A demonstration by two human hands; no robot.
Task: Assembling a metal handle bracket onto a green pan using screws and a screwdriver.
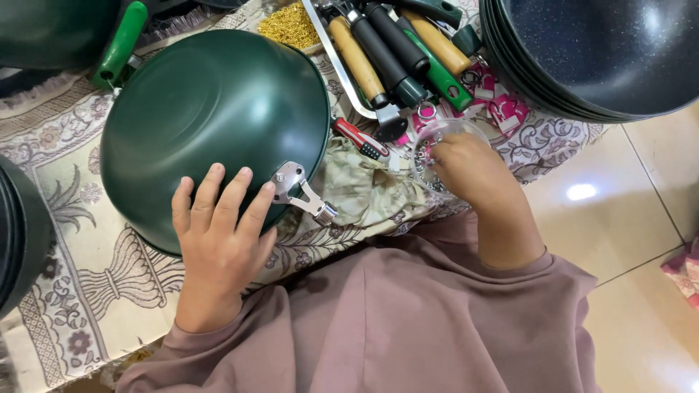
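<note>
While left hand [218, 233] lies open on green pan [211, 124], right hand [466, 171] digs, grip hidden, by pink tags [502, 109].

Single view only, taken from a head-worn camera. Aimed steeply downward over the lap onto a patterned floor cloth [87, 291]. Positioned close, with the left hand [218, 240] and right hand [466, 171] filling the centre. Framed at the edges by an upturned green pan [211, 109], stacked dark pans [597, 51] and tiled floor [641, 218].
</note>
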